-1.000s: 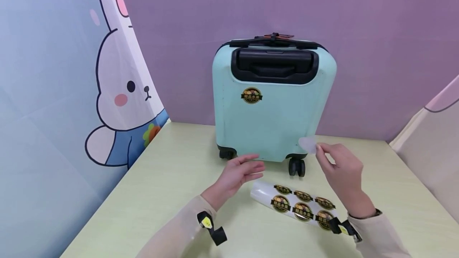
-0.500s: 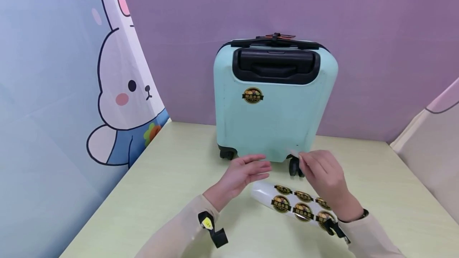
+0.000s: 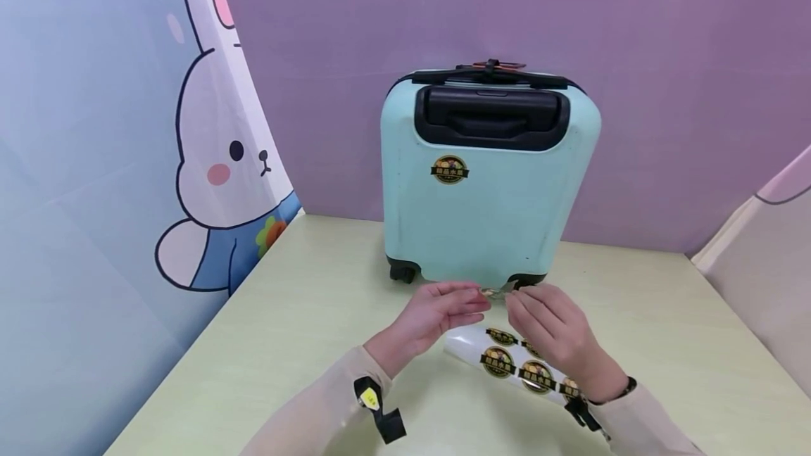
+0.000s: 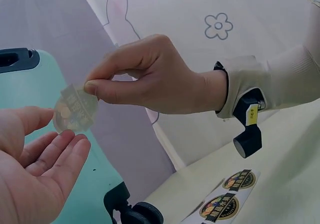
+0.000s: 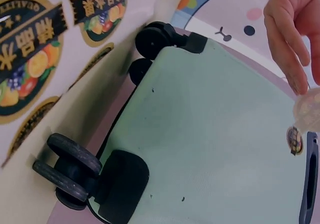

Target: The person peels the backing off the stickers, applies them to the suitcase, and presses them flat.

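In front of the suitcase [image 3: 488, 220], I see the right hand [image 3: 560, 333] pinching a round sticker [image 4: 75, 111] by its rim. The left hand [image 3: 437, 312], fingers loosely extended, is right at the sticker's other side, touching or not I can't tell. A printed sheet [image 3: 516, 375] lies before the suitcase
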Demonstrator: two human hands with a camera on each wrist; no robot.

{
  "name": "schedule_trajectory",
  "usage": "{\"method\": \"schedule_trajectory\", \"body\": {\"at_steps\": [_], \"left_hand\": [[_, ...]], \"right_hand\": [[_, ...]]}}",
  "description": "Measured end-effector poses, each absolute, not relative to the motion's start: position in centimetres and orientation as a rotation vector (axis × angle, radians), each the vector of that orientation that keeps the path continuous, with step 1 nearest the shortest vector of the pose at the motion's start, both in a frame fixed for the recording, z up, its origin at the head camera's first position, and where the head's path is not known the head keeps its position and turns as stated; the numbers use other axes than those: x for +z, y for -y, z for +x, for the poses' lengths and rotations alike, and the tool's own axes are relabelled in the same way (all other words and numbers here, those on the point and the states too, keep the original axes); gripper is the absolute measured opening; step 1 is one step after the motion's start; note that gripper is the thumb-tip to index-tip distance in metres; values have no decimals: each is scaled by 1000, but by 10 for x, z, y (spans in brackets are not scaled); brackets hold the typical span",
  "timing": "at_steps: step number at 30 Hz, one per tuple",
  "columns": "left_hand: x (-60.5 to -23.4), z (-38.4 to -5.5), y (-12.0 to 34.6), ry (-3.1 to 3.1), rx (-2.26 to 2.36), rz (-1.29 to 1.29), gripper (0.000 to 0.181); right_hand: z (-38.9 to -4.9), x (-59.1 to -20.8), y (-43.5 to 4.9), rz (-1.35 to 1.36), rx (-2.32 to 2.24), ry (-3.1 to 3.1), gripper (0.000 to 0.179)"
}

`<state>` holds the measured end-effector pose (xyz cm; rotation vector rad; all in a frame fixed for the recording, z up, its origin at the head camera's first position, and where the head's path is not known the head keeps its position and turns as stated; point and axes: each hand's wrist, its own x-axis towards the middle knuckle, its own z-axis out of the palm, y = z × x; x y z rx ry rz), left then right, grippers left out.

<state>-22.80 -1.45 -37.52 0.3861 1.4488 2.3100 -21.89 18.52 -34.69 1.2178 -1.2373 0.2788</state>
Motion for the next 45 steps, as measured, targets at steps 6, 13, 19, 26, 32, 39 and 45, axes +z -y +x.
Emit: {"method": "schedule_trajectory", "body": {"at_steps": [6,13,19,26,32,39,45], "left_hand": [[-375,-228,13,-1456,2309,362,33],[-376,-229,15,-1481,2297,357,36],[-379,-232,16,-1507,2296,339,36],[-382,-236,17,-1528,2289,341,36],[-385,-238,18,-1557,2281,366,35],[-392,-243,21,-1642,2279,367,34],[-396,-248,26,-1668,2299,323,34]], "right_hand": [[-218,-351,-184,1260,249,1213,24],[-219,-360,-188,1309,177,1227,23],[-220,-360,-187,1312,130,1203,21],[-224,-363,-189,1325,123,1221,22],[-226,-367,-194,1354,95,1295,26],[-229,-375,-202,1396,82,1381,29],[-233,-380,-208,1301,214,1517,31]]}}
